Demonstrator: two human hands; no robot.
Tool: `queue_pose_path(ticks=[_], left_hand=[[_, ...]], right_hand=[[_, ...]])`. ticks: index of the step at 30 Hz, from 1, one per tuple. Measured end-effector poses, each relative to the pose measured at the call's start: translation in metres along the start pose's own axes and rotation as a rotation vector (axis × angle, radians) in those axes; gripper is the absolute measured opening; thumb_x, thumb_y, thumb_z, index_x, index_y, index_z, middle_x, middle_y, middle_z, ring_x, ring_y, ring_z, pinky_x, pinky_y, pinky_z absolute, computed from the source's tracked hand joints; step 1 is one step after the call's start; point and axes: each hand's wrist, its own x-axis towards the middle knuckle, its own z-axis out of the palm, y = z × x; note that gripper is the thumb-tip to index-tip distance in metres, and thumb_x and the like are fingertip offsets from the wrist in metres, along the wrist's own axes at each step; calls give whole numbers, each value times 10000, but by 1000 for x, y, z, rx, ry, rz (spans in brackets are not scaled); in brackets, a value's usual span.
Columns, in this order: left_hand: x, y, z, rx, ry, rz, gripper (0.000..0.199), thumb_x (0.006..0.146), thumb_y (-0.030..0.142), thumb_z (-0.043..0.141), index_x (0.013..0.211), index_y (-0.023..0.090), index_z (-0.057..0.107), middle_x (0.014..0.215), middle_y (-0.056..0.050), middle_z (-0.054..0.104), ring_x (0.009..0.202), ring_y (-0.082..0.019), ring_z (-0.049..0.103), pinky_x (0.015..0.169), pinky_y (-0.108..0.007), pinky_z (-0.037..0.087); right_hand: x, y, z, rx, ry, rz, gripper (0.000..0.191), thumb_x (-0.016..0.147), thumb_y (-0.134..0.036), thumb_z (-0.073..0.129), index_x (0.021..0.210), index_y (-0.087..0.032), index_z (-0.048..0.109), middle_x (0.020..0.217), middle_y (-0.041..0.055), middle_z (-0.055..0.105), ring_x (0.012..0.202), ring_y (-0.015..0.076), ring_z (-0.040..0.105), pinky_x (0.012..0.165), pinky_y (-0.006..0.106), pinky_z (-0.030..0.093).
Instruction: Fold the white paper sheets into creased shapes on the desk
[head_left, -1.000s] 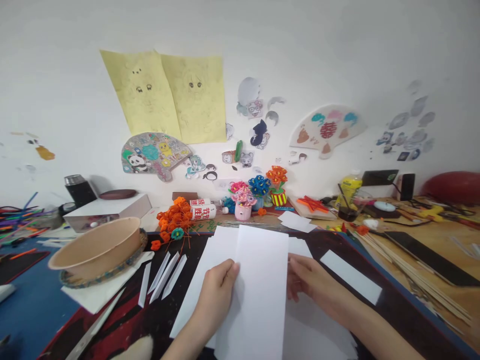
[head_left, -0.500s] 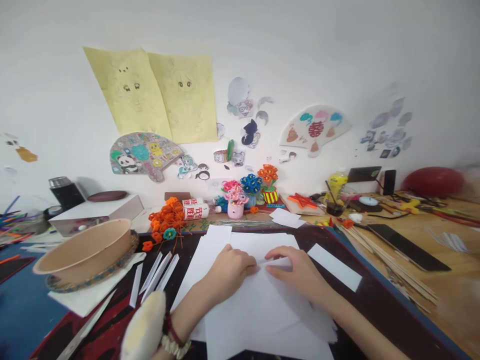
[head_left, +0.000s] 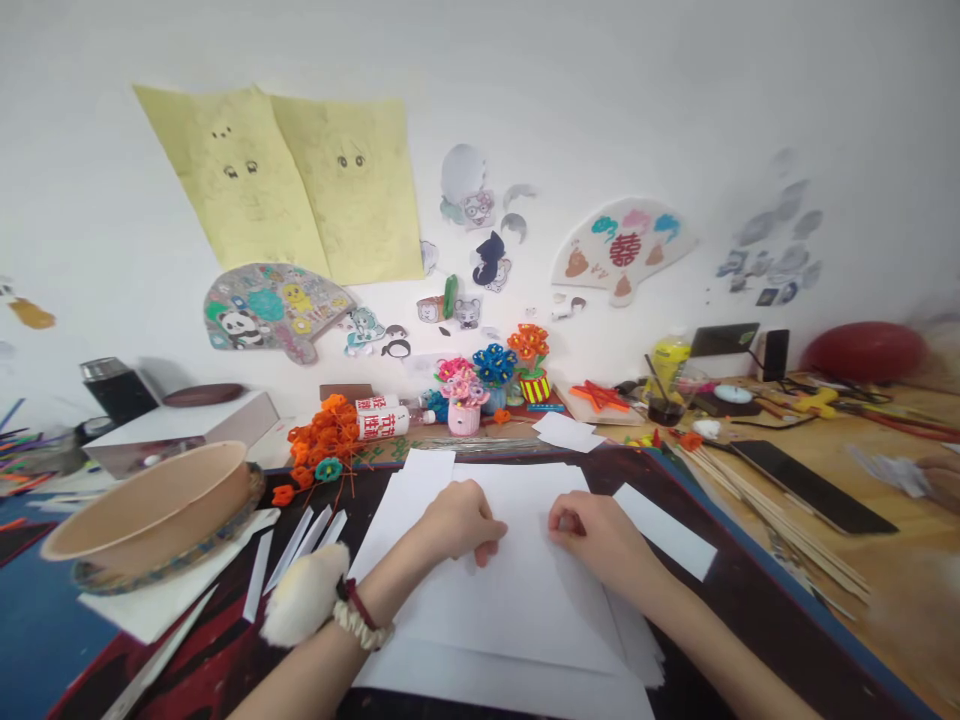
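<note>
A stack of white paper sheets (head_left: 510, 625) lies on the dark mat in front of me. Over its middle, my left hand (head_left: 466, 522) is closed, its fingertips curled toward the right. My right hand (head_left: 596, 535) faces it across a small gap, thumb and fingers pinched together. Any white paper between the fingertips blends into the white sheets, so I cannot make out what they hold. To the left lie several narrow folded paper strips (head_left: 300, 550). A wider white paper strip (head_left: 667, 530) rests on the mat beyond my right hand.
A beige basin (head_left: 150, 510) and scissors (head_left: 161, 655) are at left. Orange pipe-cleaner flowers (head_left: 322, 440) and small flower pots (head_left: 463, 418) line the back. Wooden sticks (head_left: 780, 530) and a dark phone-like slab (head_left: 814, 487) lie right. Another person's hand (head_left: 941, 475) shows at the right edge.
My hands have drawn slightly apart, and the small folded paper seen in my right fingers no longer shows clearly. The view has shifted a little. Another person's hand has appeared at right.
</note>
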Motion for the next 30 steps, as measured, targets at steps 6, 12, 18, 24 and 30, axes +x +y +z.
queue_pose_path(ticks=[6,12,18,24,30], left_hand=[[17,0,5,-172,-137,-28,235,696,245,610,495,144,678,404,6,566,323,-68,309,380,-239,244],[24,-2,1,-242,-252,-61,204,643,291,653,491,158,681,398,16,535,337,-63,275,376,-245,191],[31,-4,-5,-238,-319,-117,194,602,285,697,453,166,662,371,30,472,336,-66,266,380,-251,188],[32,-9,-13,-216,-347,-146,213,569,268,699,399,170,616,361,18,474,342,-69,269,370,-245,191],[33,-14,-15,-208,-365,-145,220,545,286,717,391,170,610,353,20,462,343,-65,266,364,-237,178]], right_hand=[[2,1,2,-37,48,-22,79,755,-140,603,747,-211,639,779,23,603,791,207,562,721,318,399],[-7,-16,13,-18,25,-126,30,844,-229,597,822,-216,612,815,20,586,808,205,549,722,319,417],[-10,-21,20,-126,12,-165,70,910,-239,544,844,-217,552,874,38,598,862,237,541,741,350,414],[-9,-19,19,-127,-7,-179,69,916,-255,535,856,-223,541,892,35,607,868,241,541,742,362,404],[-8,-15,22,-126,5,-188,74,918,-265,519,859,-226,537,881,35,601,853,240,531,731,365,396]])
